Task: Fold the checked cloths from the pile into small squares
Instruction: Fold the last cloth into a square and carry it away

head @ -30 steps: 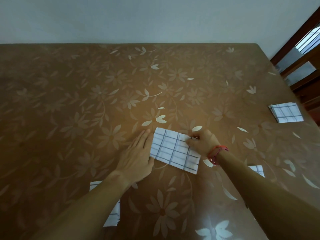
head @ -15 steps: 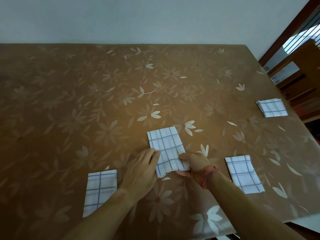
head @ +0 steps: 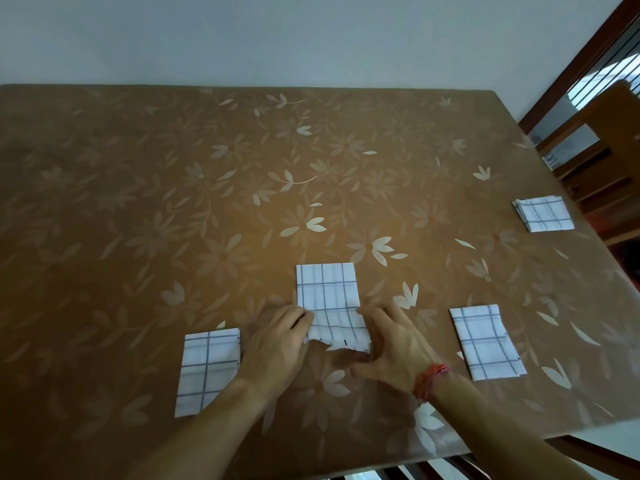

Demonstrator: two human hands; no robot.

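A white cloth with a dark check (head: 327,289) lies as a narrow strip in the middle of the table, its long side pointing away from me. Its near end is lifted off the table and curls up between my hands. My left hand (head: 277,344) pinches the near left edge of that cloth. On the near right edge is my right hand (head: 394,351), with a red thread at the wrist. Its fingers are against the cloth's side and the thumb is spread underneath.
Two folded checked cloths lie flat, one to the left (head: 207,368) and one to the right (head: 485,341). A small stack of folded squares (head: 543,214) sits near the table's right edge. The floral brown tablecloth (head: 173,202) covers the table; a wooden chair (head: 595,161) stands at right.
The cloth was turned from lying crosswise to pointing away from me. Both hands moved to its near end, which now rises off the table. The view shifted, showing the side cloths.
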